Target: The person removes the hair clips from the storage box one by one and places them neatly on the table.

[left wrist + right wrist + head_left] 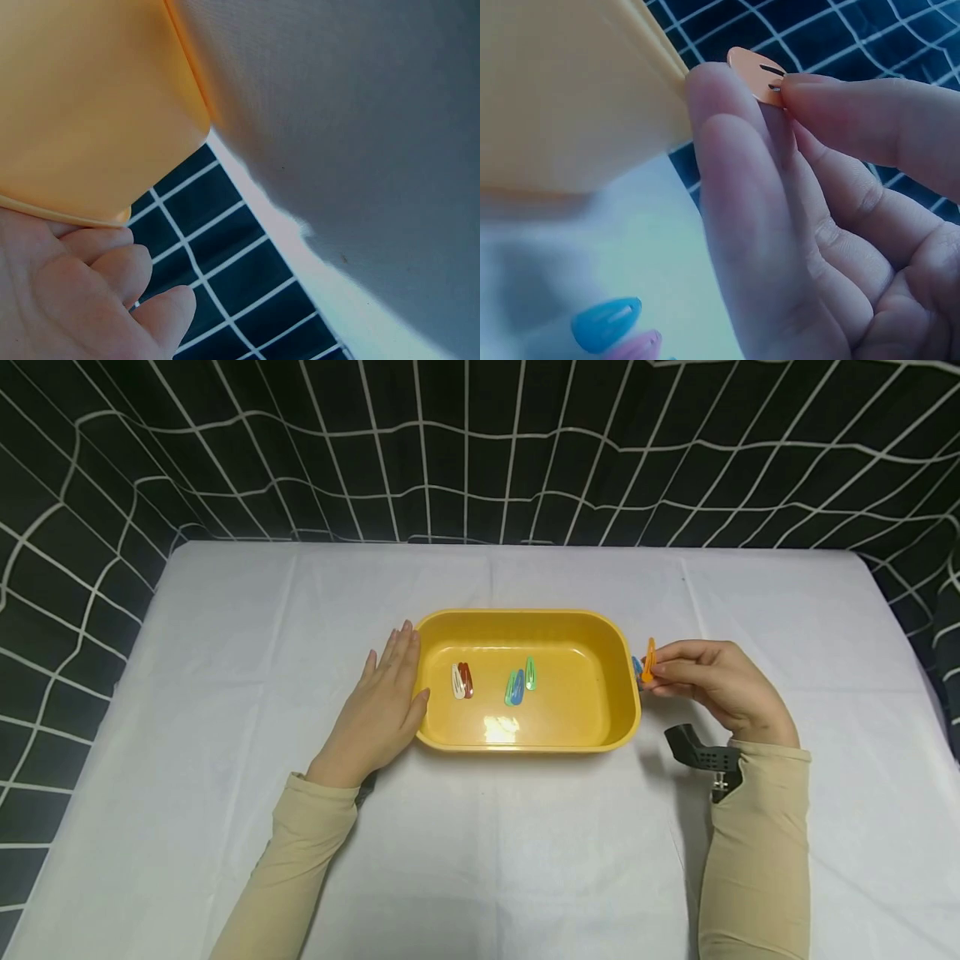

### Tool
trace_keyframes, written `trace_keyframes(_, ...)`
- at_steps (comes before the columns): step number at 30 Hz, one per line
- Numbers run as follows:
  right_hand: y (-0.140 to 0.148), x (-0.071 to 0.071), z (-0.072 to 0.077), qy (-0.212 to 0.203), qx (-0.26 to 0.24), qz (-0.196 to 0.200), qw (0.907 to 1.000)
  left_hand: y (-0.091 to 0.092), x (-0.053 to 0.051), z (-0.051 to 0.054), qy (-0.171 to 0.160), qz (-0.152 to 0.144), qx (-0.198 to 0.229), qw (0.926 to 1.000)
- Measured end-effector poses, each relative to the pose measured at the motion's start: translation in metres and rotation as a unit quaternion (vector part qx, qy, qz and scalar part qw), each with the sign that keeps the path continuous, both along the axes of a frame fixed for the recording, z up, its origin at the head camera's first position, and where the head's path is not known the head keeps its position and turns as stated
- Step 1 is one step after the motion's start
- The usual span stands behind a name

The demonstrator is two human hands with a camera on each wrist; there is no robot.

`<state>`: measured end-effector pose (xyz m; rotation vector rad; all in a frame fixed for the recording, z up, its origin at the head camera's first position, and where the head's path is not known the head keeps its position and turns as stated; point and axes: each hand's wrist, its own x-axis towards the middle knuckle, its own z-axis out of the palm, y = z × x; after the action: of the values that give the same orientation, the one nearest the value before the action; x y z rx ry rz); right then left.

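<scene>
Right hand (716, 685) pinches one orange clip (649, 662) just outside the yellow tray (570, 702); left hand (375, 714), fingers extended, touches its opposite end.
Head view alone: five clips (518, 687) inside. Right wrist view alone: one pink clip (636, 347), beside a blue clip (604, 326).

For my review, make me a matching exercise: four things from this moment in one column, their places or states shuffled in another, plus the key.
Column one
1. Orange clip
2. Red clip
3. Left grip
4. Yellow basin

Column two
A. stands on the white cloth
B. lies beside a white clip
C. rests against the basin's left side, fingers extended
D. is pinched by the right grip

Pairs: 1-D, 2-B, 3-C, 4-A
</scene>
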<state>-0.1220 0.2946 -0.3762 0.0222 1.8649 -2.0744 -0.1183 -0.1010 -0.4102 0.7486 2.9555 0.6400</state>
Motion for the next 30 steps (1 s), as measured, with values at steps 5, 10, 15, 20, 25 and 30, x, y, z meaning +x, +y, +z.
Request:
trace_keyframes(5,0.007,0.001,0.0,-0.001,-0.007,-0.022,0.9997,0.0,0.0,0.001,-0.001,0.002,0.001,1.0)
trace_keyframes(10,0.015,0.001,0.001,-0.005,-0.021,-0.041,0.9989,0.0,-0.001,0.001,-0.001,0.004,0.003,1.0)
trace_keyframes(15,0.024,0.002,-0.002,-0.02,-0.04,-0.058,0.9973,0.0,-0.001,0.001,0.001,0.002,0.005,1.0)
trace_keyframes(20,0.032,0.004,-0.01,-0.043,-0.027,-0.074,0.996,0.0,0.0,0.001,-0.005,0.001,0.002,1.0)
trace_keyframes(25,0.04,0.004,-0.015,-0.064,-0.005,-0.099,0.9931,0.0,0.001,0.001,-0.004,0.001,0.003,1.0)
trace_keyframes(30,0.049,0.005,-0.02,-0.086,0.034,-0.121,0.9883,0.0,0.0,0.001,-0.001,0.0,0.006,1.0)
